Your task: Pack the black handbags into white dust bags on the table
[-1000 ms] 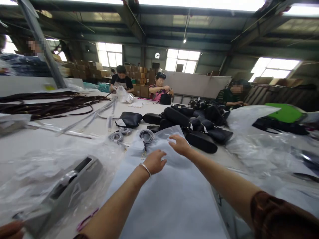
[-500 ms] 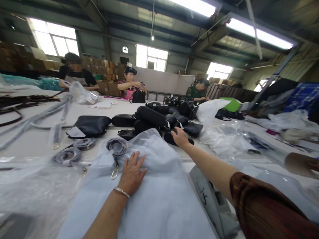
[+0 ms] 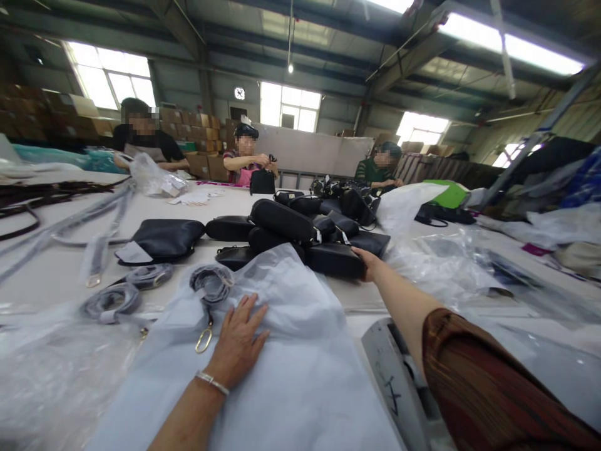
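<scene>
My left hand (image 3: 241, 341) lies flat with fingers spread on a large sheet of white paper (image 3: 300, 351). Beside its fingertips is a coiled grey strap (image 3: 211, 285) in clear wrapping, with a gold clasp (image 3: 203, 339) hanging toward me. Reaching forward, my right hand (image 3: 370, 264) grips the right end of a black bag (image 3: 334, 260) at the near edge of a heap. Part of its fingers is hidden at the bag's end. More black bags (image 3: 282, 220) are piled behind and to the left.
A flat black pouch (image 3: 166, 240) and wrapped straps (image 3: 113, 302) lie left. Clear plastic (image 3: 436, 263) spreads at right, near a grey device (image 3: 392, 376). Three co-workers sit across the table; the middle person (image 3: 246, 160) handles a black handbag (image 3: 261, 181).
My right hand has moved from above the near black bag to its right end, and the bag now stands higher, showing more of its side. My left hand stays on the paper.
</scene>
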A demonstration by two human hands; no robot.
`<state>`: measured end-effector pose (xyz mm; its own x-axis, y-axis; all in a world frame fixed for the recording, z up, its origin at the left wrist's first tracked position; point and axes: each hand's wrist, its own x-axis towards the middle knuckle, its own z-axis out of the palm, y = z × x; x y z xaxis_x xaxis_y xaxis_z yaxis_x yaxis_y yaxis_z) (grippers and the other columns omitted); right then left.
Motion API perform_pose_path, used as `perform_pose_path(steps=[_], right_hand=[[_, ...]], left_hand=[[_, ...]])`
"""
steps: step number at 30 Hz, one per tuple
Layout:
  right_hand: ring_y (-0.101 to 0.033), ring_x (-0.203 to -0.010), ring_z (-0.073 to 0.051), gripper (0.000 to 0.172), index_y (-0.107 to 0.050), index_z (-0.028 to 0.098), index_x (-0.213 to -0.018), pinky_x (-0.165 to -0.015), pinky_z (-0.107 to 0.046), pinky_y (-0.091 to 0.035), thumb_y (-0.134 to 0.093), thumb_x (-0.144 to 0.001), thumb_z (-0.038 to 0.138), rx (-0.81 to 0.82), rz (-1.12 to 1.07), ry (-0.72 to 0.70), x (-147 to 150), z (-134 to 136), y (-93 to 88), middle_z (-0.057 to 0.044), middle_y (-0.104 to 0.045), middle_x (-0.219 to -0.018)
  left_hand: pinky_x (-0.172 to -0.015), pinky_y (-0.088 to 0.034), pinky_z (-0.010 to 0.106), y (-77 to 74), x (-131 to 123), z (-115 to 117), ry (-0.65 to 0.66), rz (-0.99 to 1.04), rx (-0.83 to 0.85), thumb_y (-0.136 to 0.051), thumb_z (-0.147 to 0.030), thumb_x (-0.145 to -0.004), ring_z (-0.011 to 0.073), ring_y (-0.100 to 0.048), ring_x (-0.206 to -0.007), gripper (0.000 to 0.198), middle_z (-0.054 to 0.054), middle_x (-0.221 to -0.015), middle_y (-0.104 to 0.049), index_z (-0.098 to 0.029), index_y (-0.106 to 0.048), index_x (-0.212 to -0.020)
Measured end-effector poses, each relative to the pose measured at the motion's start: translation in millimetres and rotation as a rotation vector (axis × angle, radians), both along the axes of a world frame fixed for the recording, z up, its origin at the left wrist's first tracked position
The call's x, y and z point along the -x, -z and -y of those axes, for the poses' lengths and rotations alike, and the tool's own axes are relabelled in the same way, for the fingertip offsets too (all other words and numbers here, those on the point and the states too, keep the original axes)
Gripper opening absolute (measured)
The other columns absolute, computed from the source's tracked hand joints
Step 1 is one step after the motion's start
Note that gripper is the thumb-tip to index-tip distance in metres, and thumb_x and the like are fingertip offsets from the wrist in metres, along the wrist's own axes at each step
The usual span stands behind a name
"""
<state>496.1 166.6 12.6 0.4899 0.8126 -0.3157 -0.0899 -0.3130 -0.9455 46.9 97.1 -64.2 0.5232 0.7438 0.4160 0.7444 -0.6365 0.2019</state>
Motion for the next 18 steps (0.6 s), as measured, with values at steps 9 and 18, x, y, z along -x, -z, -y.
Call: perform_pose_path(steps=[9, 18], right_hand=[[-0.068, -0.064, -0.018, 0.01, -0.064, 0.018, -0.085, -0.07, -0.031, -0.059, -0.066, -0.078, 0.012, -0.131, -0.169, 0.039, 0.3, 0.2, -2.8, 0.0, -0.069, -0.064], [-0.073, -0.072, -0.019, 0.046, -0.067, 0.022, -0.104, -0.071, -0.03, -0.059, -0.076, -0.062, 0.005, -0.476, -0.11, -0.086, 8.5, 59.5, -69.7, 0.0, -0.079, -0.086]], left_hand=[[-0.118, -0.034, 0.058, 4.0, 1.9, -0.9, 0.005, -0.018, -0.018, -0.058, -0.03, -0.091, 0.0337, -0.034, -0.15, 0.05, 0.012, -0.162, -0.039, -0.026, -0.059, -0.141], [-0.12, -0.031, 0.059, -1.0, 2.7, 3.1, 0.011, 0.001, 0.065, -0.059, -0.025, -0.089, 0.033, -0.032, -0.152, 0.051, 0.013, -0.163, -0.037, -0.025, -0.06, -0.14]])
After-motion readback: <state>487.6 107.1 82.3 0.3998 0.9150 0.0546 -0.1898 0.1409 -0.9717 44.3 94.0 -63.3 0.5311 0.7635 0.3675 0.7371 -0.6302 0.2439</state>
